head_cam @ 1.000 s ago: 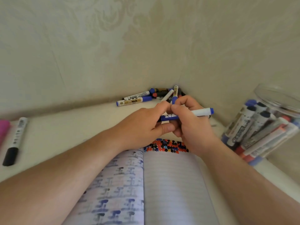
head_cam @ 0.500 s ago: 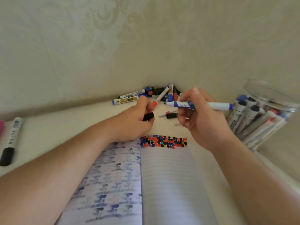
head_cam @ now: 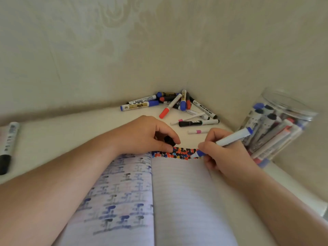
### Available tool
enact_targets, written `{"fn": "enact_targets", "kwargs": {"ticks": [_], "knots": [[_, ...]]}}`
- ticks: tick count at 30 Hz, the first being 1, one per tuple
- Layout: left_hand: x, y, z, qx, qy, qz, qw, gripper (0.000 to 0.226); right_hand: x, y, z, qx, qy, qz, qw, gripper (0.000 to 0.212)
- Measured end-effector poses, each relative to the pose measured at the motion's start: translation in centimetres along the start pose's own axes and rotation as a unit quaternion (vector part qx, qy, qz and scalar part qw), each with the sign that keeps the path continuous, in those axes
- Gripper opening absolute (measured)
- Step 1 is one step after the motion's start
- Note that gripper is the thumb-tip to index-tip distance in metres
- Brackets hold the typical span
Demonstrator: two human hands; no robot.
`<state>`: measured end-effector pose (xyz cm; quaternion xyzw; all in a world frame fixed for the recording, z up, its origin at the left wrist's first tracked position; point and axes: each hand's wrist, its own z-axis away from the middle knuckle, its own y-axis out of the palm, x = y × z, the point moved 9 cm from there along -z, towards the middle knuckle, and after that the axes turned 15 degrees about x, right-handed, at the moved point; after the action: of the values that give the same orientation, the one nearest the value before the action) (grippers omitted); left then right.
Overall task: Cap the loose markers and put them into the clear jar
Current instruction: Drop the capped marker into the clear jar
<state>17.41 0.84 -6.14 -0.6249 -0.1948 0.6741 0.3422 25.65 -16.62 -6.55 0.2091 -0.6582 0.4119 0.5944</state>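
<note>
Marker tip down on the notebook (head_cam: 186, 192).
Right hand (head_cam: 229, 157) gripping blue marker (head_cam: 230, 138), tilted toward jar (head_cam: 276, 128); left hand (head_cam: 147, 135) curled around black cap (head_cam: 169, 140) on counter (head_cam: 62, 132).

A white-barrelled marker with a blue end (head_cam: 230, 138) is uncapped, slanting down to the left with its tip on the coloured dots at the top of the open notebook page, while a small dark cap (head_cam: 168, 139) sits to its left. A loose heap of capped markers (head_cam: 177, 103), blue, red and black, lies in the far corner. The clear plastic jar (head_cam: 282, 125), tilted at right, holds many markers.
</note>
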Motion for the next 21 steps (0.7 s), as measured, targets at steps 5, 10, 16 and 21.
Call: {"fn": "enact_targets", "kwargs": {"ticks": [5, 10, 16, 21], "knots": [[0.16, 0.4, -0.32, 0.01, -0.003, -0.009, 1.0, 0.029, -0.33, -0.38, 0.03, -0.038, 0.014, 0.035, 0.999, 0.028], [0.05, 0.51, -0.46, 0.012, 0.007, -0.005, 1.0, 0.028, -0.48, -0.25, 0.08, -0.043, 0.037, 0.067, 0.996, 0.034], [0.15, 0.59, -0.46, 0.013, 0.01, 0.005, 1.0, 0.029, -0.43, 0.0, 0.04, -0.037, 0.042, 0.091, 0.994, 0.034], [0.29, 0.62, -0.51, 0.014, 0.008, 0.006, 1.0, 0.028, -0.1, 0.06, 0.19, -0.045, 0.041, 0.119, 0.991, 0.026]]}}
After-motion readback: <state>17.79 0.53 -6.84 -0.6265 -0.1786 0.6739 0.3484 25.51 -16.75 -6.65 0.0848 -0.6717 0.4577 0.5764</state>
